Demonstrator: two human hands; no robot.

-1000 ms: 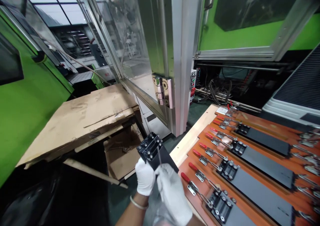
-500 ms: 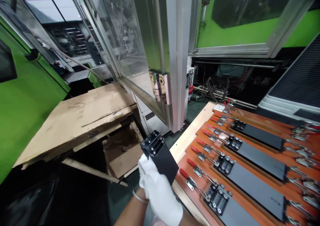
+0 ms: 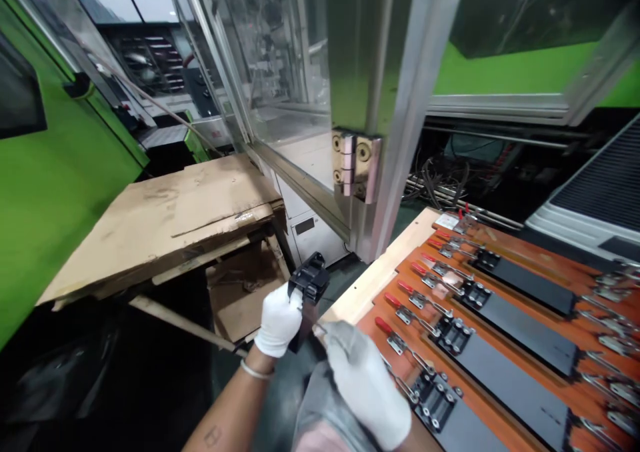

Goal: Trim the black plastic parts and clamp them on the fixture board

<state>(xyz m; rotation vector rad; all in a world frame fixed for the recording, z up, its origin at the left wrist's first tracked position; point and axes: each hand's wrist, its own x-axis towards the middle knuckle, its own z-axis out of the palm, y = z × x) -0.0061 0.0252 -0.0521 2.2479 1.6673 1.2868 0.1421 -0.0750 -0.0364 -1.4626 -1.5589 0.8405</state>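
Observation:
My left hand (image 3: 280, 322), in a white glove, is closed around a black panel (image 3: 310, 277) with a ribbed bracket-like end. The panel is tilted, its bracket end up, and its lower part is partly hidden behind the hand. My right hand (image 3: 367, 382), also gloved in white, is just right of the panel, apart from its bracket end. The fingers are pinched together, and a small thin thing shows at their tips, too blurred to name. Close by on the right, an orange fixture board (image 3: 373, 329) bears several similar grey-black panels (image 3: 515, 365).
Red-handled toggle clamps (image 3: 393, 335) line the board's left side, with more clamps at its right. Ahead stands a metal-framed machine door with a hinge (image 3: 356, 165). Left is a cardboard-topped stand (image 3: 215, 192) with an open carton (image 3: 245, 299) beneath. A wooden bar (image 3: 185, 323) juts below.
My right hand has come away from the panel and moved right and slightly down. The panel has turned in my left hand, its broad face less visible. The view has shifted left.

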